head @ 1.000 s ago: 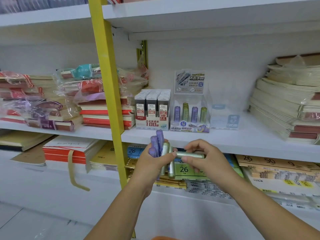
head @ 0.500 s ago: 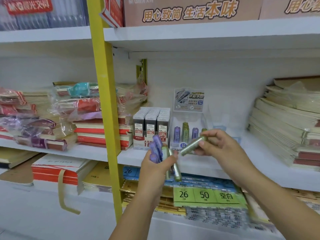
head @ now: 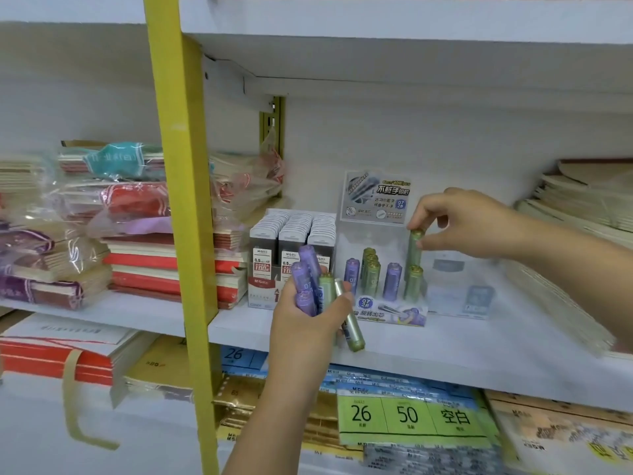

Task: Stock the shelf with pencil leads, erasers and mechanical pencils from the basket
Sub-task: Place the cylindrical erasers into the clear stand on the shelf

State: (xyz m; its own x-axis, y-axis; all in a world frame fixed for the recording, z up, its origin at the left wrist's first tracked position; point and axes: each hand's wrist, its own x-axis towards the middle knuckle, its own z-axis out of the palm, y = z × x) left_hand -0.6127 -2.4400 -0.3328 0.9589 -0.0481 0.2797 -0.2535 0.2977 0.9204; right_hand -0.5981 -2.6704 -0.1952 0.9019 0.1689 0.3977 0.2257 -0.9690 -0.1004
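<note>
The green lead tube (head: 415, 250) has been moved over the clear plastic display box (head: 394, 310), pinched upright by the right hand (head: 469, 224), just above its slot. By the left hand (head: 308, 323) more tubes (head: 310, 269) are gripped.

Yellow upright post (head: 178, 200) stands left of centre. Plastic-wrapped notebook stacks (head: 113, 207) lie on both sides of it. Cream notebooks (head: 582, 214) are stacked far right. Green-labelled pack (head: 411, 416), marked 26 and 50, lies below.
</note>
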